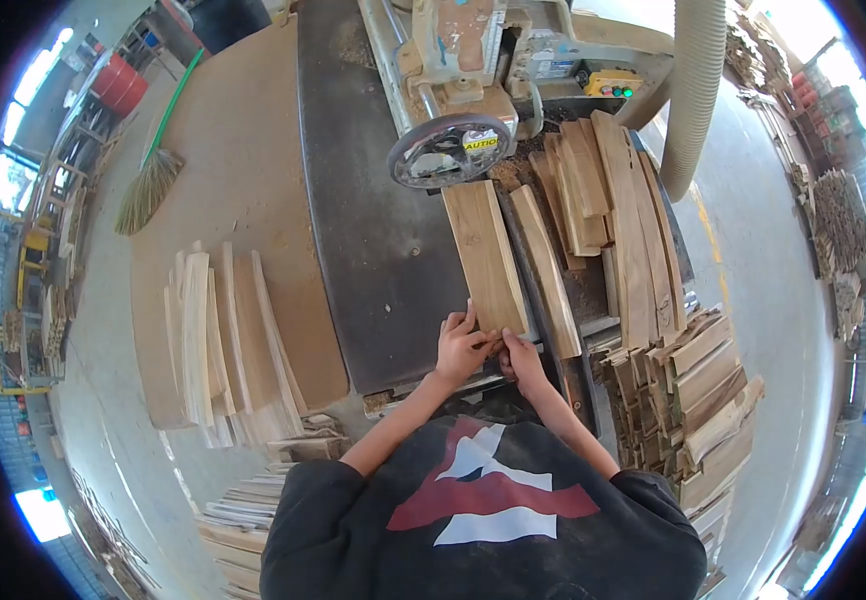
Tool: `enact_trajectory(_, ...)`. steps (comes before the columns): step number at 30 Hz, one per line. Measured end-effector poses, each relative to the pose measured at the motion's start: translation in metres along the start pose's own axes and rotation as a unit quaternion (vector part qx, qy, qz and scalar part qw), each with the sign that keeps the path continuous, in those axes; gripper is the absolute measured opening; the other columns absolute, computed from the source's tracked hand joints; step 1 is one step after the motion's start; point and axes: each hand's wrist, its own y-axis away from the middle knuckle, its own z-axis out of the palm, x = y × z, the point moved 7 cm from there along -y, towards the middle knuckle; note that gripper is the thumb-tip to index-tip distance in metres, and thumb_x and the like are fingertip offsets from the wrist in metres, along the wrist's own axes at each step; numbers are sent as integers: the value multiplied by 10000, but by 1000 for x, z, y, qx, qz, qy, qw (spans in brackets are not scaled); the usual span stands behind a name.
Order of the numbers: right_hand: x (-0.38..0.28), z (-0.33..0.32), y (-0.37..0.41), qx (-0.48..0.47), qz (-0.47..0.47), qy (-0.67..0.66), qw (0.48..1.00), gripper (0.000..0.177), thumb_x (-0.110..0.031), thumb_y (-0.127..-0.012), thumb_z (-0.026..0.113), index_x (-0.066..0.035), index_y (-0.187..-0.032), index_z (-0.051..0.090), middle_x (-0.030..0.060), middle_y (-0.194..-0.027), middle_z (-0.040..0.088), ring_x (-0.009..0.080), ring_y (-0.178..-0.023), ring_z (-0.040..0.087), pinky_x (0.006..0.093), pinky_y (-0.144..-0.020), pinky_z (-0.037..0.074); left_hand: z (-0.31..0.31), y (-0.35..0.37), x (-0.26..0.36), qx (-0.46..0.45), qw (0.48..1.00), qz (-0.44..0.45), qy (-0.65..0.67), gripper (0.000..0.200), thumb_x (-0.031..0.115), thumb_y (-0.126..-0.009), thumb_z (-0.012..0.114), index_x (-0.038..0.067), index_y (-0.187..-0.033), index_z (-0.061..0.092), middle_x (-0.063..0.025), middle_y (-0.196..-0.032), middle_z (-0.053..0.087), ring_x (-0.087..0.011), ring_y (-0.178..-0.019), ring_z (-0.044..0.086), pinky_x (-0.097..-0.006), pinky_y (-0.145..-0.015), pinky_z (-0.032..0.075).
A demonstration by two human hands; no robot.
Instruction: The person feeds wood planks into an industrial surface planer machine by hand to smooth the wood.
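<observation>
A flat wooden board (pixel 486 255) lies lengthwise on the dark machine table (pixel 383 270), its far end near the machine's handwheel (pixel 450 150). My left hand (pixel 463 345) is closed at the board's near left corner, with a finger along its left edge. Beside it, my right hand (pixel 521 362) is closed with curled fingers at the near end of the board. The two hands almost touch, and part of the fingers is hidden. To the right of the board, a narrow strip of wood (pixel 548 270) lies parallel to it.
Several loose planks (pixel 628 230) lie on the table's right side, below a ribbed hose (pixel 698 100). Stacked wood (pixel 703 400) stands at my right. More strips (pixel 218 340) rest on a brown board at the left, where a green-handled broom (pixel 153 185) lies.
</observation>
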Motion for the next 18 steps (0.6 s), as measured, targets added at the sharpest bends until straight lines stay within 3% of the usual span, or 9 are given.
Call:
enact_trajectory(7, -60, 22, -44, 14, 10, -103, 995, 402, -509, -1056, 572, -154, -870, 586, -72, -586, 421, 75, -435, 341, 256, -406, 237, 11, -70, -32, 53, 998, -12, -11, 110, 189, -765, 845, 88, -796, 813, -267, -1380, 639, -338, -987, 621, -461, -845, 503)
enact_trajectory(11, -79, 45, -67, 44, -42, -40, 997, 434, -541, -1042, 581, -143, -868, 584, -66, -586, 430, 69, -444, 369, 261, -405, 244, 11, -99, -59, 63, 998, -17, 0, 109, 191, -765, 841, 91, -794, 809, -249, -1390, 641, -343, -1006, 624, -463, -858, 504)
enact_trajectory(13, -87, 48, -74, 108, -105, -20, 988, 502, -522, -1042, 585, -79, -811, 634, -41, -560, 456, 81, -436, 379, 293, -429, 258, 10, -116, -70, 70, 997, -20, -16, 116, 197, -757, 847, 98, -805, 811, -246, -1392, 642, -341, -1006, 626, -461, -858, 506)
enact_trajectory(18, -78, 53, -75, 83, -141, 97, 982, 542, -514, -1046, 582, -19, -844, 674, -24, -557, 475, 90, -461, 419, 301, -454, 288, 5, -155, -98, 112, 993, -25, 6, 192, 164, -698, 891, 105, -864, 817, -259, -1357, 659, -316, -894, 633, -420, -837, 528)
